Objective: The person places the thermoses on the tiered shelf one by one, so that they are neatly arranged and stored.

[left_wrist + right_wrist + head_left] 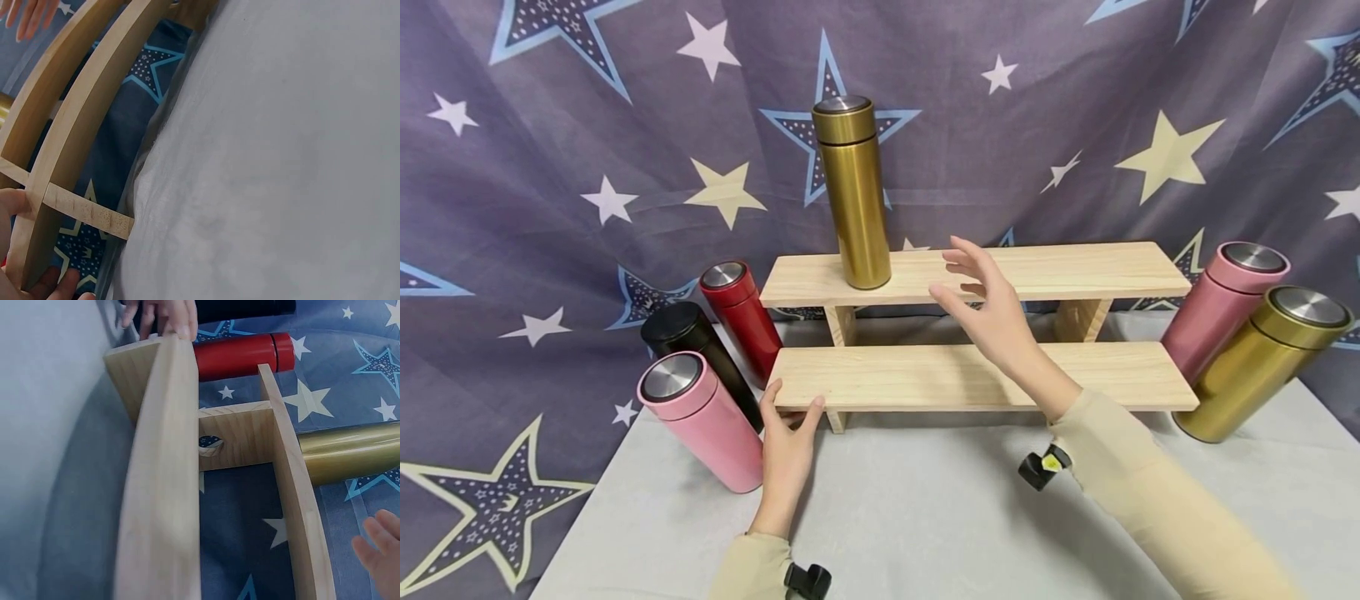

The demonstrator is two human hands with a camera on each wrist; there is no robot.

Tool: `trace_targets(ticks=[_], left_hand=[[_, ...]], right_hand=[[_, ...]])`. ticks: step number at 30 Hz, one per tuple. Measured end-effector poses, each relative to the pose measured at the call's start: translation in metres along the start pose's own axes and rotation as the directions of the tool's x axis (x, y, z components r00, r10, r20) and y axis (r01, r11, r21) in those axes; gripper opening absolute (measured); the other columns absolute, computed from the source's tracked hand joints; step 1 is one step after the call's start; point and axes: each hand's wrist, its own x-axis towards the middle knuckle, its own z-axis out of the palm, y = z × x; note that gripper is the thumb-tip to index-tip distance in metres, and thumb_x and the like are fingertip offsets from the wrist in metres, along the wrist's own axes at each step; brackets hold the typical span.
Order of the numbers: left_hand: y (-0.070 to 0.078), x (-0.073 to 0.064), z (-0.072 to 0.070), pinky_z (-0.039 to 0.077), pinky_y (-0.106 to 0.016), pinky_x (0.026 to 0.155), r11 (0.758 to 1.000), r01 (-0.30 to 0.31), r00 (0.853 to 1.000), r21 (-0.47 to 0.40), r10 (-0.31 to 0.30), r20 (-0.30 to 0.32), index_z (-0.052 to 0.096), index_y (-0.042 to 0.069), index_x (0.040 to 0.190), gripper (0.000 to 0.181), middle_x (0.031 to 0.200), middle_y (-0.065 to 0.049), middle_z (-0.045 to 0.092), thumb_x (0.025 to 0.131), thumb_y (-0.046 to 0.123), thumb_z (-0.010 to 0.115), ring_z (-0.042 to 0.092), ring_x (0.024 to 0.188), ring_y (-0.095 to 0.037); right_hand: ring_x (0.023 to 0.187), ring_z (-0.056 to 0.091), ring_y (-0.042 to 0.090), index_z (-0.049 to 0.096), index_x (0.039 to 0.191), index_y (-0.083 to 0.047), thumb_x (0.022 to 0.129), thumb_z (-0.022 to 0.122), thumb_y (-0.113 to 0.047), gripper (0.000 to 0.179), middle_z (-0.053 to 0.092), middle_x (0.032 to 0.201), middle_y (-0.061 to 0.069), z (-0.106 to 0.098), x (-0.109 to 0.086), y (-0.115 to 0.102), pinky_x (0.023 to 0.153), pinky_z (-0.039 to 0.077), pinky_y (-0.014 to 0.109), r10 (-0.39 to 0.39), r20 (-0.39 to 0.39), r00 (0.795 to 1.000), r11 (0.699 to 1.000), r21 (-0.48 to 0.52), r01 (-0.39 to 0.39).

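A two-step wooden shelf (910,379) stands on the table. My left hand (788,454) grips the left end of its lower board; the left wrist view has the thumb (14,201) on the board and fingers (65,284) curled beneath. On the upper board, towards the left, a gold thermos bottle (854,208) stands upright. My right hand (992,312) is in the air in front of the upper board, right of that bottle and apart from it, fingers spread and loosely bent, holding nothing. In the right wrist view, the same hand (384,550) shows at the lower right edge.
Left of the shelf stand a pink thermos (715,433), a black thermos (722,358) and a red thermos (745,321). At its right end are a darker pink thermos (1213,312) and a wider gold thermos (1255,375). A star-patterned curtain (647,150) hangs behind the grey-covered table (917,517).
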Motion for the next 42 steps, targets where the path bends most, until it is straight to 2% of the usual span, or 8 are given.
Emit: trace_targets(ticks=[9, 13, 20, 27, 31, 35, 42], left_hand=[[-0.001, 0.000, 0.001, 0.041, -0.042, 0.089, 1.000, 0.001, 1.000, 0.002, -0.001, 0.000, 0.024, 0.019, 0.154, 0.079, 0.123, -0.021, 0.056, 0.093, 0.041, 0.068, 0.054, 0.114, -0.030], [-0.001, 0.000, 0.002, 0.041, -0.042, 0.089, 1.000, 0.010, 1.000, 0.012, -0.011, 0.003, 0.024, 0.021, 0.154, 0.079, 0.121, -0.021, 0.057, 0.093, 0.043, 0.068, 0.054, 0.114, -0.029], [0.000, -0.002, 0.001, 0.041, -0.042, 0.088, 1.000, 0.017, 1.000, 0.009, -0.017, 0.003, 0.024, 0.020, 0.154, 0.080, 0.121, -0.021, 0.057, 0.092, 0.045, 0.069, 0.055, 0.113, -0.029], [0.001, -0.005, 0.000, 0.043, -0.041, 0.086, 1.000, -0.003, 1.000, 0.009, 0.003, -0.003, 0.023, 0.018, 0.154, 0.078, 0.121, -0.021, 0.057, 0.094, 0.042, 0.068, 0.057, 0.111, -0.028], [0.002, -0.006, 0.000, 0.043, -0.041, 0.085, 1.000, -0.008, 1.000, 0.004, 0.008, 0.004, 0.023, 0.018, 0.155, 0.078, 0.122, -0.021, 0.056, 0.095, 0.042, 0.066, 0.056, 0.111, -0.029], [0.003, -0.005, 0.000, 0.043, -0.041, 0.085, 1.000, -0.004, 1.000, 0.005, 0.004, 0.009, 0.022, 0.018, 0.155, 0.079, 0.122, -0.021, 0.056, 0.095, 0.043, 0.066, 0.056, 0.111, -0.029], [0.005, -0.003, 0.000, 0.042, -0.041, 0.086, 1.000, -0.003, 1.000, -0.003, 0.003, 0.013, 0.022, 0.019, 0.155, 0.079, 0.124, -0.022, 0.055, 0.095, 0.042, 0.066, 0.055, 0.113, -0.030]], right_hand=[[0.127, 0.051, 0.020, 0.045, 0.147, -0.018, 0.095, 0.069, -0.012, 0.058, 0.056, 0.138, 0.007, -0.021, -0.029, 0.000, 0.104, 0.039, 0.042, -0.040, 0.008, 0.999, 0.997, -0.058, 0.041], [0.126, 0.052, 0.019, 0.046, 0.147, -0.019, 0.095, 0.068, -0.009, 0.057, 0.057, 0.138, 0.005, -0.034, -0.043, -0.001, 0.104, 0.039, 0.038, -0.044, -0.003, 0.999, 0.997, -0.066, 0.043], [0.126, 0.052, 0.016, 0.049, 0.144, -0.011, 0.095, 0.063, 0.002, 0.053, 0.058, 0.136, 0.012, -0.057, -0.065, -0.002, 0.103, 0.040, 0.028, -0.071, -0.036, 0.997, 0.997, 0.005, 0.072], [0.124, 0.054, 0.014, 0.048, 0.143, -0.002, 0.090, 0.062, 0.012, 0.056, 0.060, 0.134, 0.009, -0.076, -0.085, 0.002, 0.101, 0.040, 0.024, -0.113, -0.052, 0.992, 0.993, -0.040, 0.111], [0.121, 0.055, 0.013, 0.051, 0.141, -0.001, 0.088, 0.063, 0.016, 0.057, 0.061, 0.132, 0.005, -0.087, -0.096, 0.008, 0.100, 0.040, 0.022, -0.089, -0.090, 0.992, 0.995, -0.059, 0.084], [0.118, 0.056, 0.012, 0.052, 0.139, 0.000, 0.087, 0.062, 0.018, 0.057, 0.062, 0.131, 0.006, -0.098, -0.107, 0.013, 0.098, 0.040, 0.021, -0.055, -0.122, 0.991, 0.996, -0.070, 0.047], [0.117, 0.058, 0.010, 0.051, 0.138, 0.005, 0.086, 0.061, 0.021, 0.056, 0.063, 0.129, 0.004, -0.117, -0.123, 0.025, 0.096, 0.042, 0.019, -0.071, -0.162, 0.984, 0.992, -0.115, 0.053]])
